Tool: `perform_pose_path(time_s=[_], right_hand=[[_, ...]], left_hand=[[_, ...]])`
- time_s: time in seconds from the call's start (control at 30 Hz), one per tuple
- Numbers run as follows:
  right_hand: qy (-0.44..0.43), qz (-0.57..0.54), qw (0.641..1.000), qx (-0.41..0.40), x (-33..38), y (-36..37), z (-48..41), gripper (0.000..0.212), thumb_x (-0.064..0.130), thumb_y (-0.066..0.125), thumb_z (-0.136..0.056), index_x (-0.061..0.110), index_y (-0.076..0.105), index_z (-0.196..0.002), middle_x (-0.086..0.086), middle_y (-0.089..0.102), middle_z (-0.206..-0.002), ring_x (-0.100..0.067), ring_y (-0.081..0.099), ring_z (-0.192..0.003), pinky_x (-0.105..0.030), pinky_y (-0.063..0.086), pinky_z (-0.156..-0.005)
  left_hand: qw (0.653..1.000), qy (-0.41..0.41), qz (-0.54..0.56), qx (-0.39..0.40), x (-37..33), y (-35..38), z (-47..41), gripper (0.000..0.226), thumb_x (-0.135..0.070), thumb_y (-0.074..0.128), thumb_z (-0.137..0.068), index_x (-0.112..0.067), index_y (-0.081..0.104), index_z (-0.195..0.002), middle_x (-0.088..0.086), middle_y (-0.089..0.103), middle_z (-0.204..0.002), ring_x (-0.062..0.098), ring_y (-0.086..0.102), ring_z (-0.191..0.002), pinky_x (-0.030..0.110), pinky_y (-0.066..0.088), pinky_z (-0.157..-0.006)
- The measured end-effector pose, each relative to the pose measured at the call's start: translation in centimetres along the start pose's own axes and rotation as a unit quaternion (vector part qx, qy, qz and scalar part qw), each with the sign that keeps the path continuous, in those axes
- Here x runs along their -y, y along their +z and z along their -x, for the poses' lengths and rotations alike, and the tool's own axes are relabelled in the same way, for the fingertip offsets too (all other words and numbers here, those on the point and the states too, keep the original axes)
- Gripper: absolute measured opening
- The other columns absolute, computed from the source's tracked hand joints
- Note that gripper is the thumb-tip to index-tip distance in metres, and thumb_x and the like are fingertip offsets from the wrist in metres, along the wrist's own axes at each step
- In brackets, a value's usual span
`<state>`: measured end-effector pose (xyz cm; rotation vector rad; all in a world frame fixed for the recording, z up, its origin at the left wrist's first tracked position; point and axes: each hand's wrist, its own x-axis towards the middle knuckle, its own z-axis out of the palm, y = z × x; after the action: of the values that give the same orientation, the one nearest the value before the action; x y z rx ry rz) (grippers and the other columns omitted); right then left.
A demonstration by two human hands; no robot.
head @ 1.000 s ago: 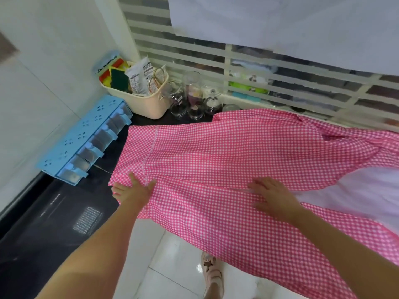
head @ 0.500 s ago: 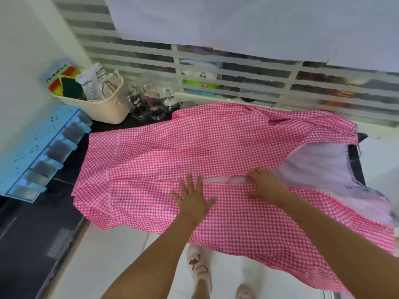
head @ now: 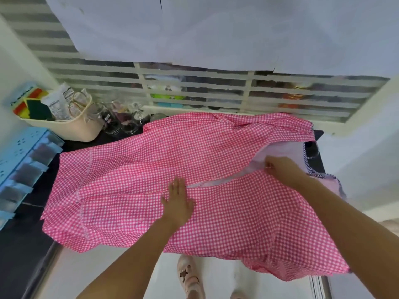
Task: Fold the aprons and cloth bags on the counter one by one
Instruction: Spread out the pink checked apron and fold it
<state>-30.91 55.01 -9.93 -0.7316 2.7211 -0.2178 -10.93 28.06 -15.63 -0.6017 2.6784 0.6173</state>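
On the dark counter, the apron lies spread, near edge hanging off. Left hand lies flat on it, fingers straight and close; right hand pinches the flap edge. Best to keep the left hand pinning and pull the edge taut and level. Versus half a second ago: right hand further right, left fingers less splayed

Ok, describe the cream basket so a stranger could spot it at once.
Find the black counter under the pink-and-white checked apron. At its far left corner, beside clear glass jars, sits the cream plastic basket. Unlike the jars, it is opaque and holds a green sponge and white packets.
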Motion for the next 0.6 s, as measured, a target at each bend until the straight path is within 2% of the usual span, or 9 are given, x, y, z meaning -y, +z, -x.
perform_pose_path(time_s=[0.07, 0.1, 0.13, 0.2, 0.3, 0.37, 0.4, 0.47, 0.6], right_hand=[[-0.001, -0.013, 0.999, -0.047, 0.6, -0.3, -1.3, 0.012, 0.013, 0.049, -0.095, 0.009, 0.060, -0.092, -0.008, 0.065, -0.094, -0.027, 0.060, -0.089, -0.036, 0.046, -0.079], [-0.014, -0.015, 0.997, -0.080, 0.7, -0.3, -1.9, 0.010, 0.008, 0.052, -0.092, 0.007, 0.061, -0.091, -0.010, 0.064, -0.095, -0.028, 0.059, -0.090, -0.034, 0.044, -0.076], [-0.032, -0.008, 0.992, -0.118, 0.7, -0.4, -2.3, 0.009, 0.002, 0.055, -0.088, 0.004, 0.063, -0.092, -0.012, 0.062, -0.098, -0.030, 0.058, -0.092, -0.033, 0.043, -0.075], [-0.056, 0.022, 0.983, -0.173, 0.6, -0.4, -2.8, 0.026, -0.009, 0.063, -0.076, 0.002, 0.062, -0.099, -0.016, 0.058, -0.107, -0.031, 0.056, -0.097, -0.037, 0.048, -0.080], [-0.093, 0.067, 0.954, -0.276, 0.4, -0.6, -3.3, 0.042, -0.017, 0.072, -0.061, 0.001, 0.059, -0.097, -0.018, 0.057, -0.101, -0.034, 0.057, -0.088, -0.041, 0.052, -0.073], [-0.088, 0.088, 0.940, -0.317, 0.0, -0.7, -3.5, 0.039, -0.014, 0.069, -0.066, 0.002, 0.059, -0.100, -0.019, 0.058, -0.102, -0.035, 0.056, -0.090, -0.045, 0.050, -0.078], [-0.074, 0.095, 0.940, -0.318, -0.3, -0.8, -3.7, 0.039, -0.012, 0.067, -0.069, 0.003, 0.060, -0.105, -0.019, 0.059, -0.106, -0.036, 0.057, -0.094, -0.050, 0.048, -0.083], [-0.060, 0.105, 0.951, -0.285, -1.3, -0.5, -3.7, 0.037, -0.011, 0.064, -0.072, 0.005, 0.063, -0.105, -0.019, 0.060, -0.103, -0.037, 0.059, -0.095, -0.055, 0.044, -0.088], [-0.105, 0.092, 0.965, -0.222, -2.9, 0.0, -2.4, 0.020, -0.013, 0.070, -0.068, 0.003, 0.066, -0.078, -0.013, 0.061, -0.079, -0.032, 0.059, -0.067, -0.042, 0.048, -0.067]], left_hand=[[0.999, -0.014, -0.014, 0.036, 0.2, 0.3, -0.4, 0.079, -0.068, 0.021, -0.091, -0.031, -0.016, -0.150, 0.004, -0.029, -0.154, 0.034, -0.019, -0.144, 0.064, -0.002, -0.110], [0.998, -0.023, -0.038, 0.044, 0.7, 0.5, -0.5, 0.084, -0.078, 0.009, -0.082, -0.035, -0.018, -0.149, 0.004, -0.031, -0.153, 0.035, -0.021, -0.143, 0.067, -0.003, -0.108], [0.997, -0.029, -0.060, 0.043, 1.3, 0.6, -0.8, 0.091, -0.084, -0.006, -0.071, -0.037, -0.018, -0.148, 0.004, -0.032, -0.153, 0.036, -0.022, -0.142, 0.069, -0.003, -0.107], [0.995, -0.042, -0.081, 0.043, 2.5, 0.4, -1.1, 0.100, -0.085, -0.020, -0.058, -0.038, -0.020, -0.146, 0.003, -0.034, -0.151, 0.035, -0.024, -0.142, 0.070, -0.004, -0.106], [0.994, -0.052, -0.083, 0.046, 3.8, -0.4, -1.5, 0.086, -0.079, -0.006, -0.073, -0.037, -0.021, -0.146, 0.003, -0.034, -0.152, 0.034, -0.026, -0.141, 0.070, -0.003, -0.107], [0.994, -0.049, -0.088, 0.047, 4.8, -1.1, -1.7, 0.094, -0.085, -0.015, -0.064, -0.037, -0.025, -0.143, 0.002, -0.038, -0.148, 0.034, -0.027, -0.140, 0.069, -0.004, -0.106], [0.993, -0.050, -0.093, 0.050, 5.4, -1.4, -1.8, 0.094, -0.086, -0.014, -0.064, -0.037, -0.025, -0.143, 0.001, -0.038, -0.147, 0.033, -0.028, -0.140, 0.069, -0.004, -0.106], [0.991, -0.053, -0.105, 0.068, 6.3, -1.9, -1.7, 0.080, -0.076, 0.005, -0.082, -0.036, -0.021, -0.146, 0.002, -0.035, -0.151, 0.034, -0.027, -0.141, 0.069, -0.003, -0.107], [0.990, -0.048, -0.102, 0.084, 7.2, -2.6, -1.6, 0.072, -0.064, 0.020, -0.094, -0.036, -0.018, -0.148, 0.002, -0.031, -0.154, 0.034, -0.026, -0.142, 0.069, -0.002, -0.107]])
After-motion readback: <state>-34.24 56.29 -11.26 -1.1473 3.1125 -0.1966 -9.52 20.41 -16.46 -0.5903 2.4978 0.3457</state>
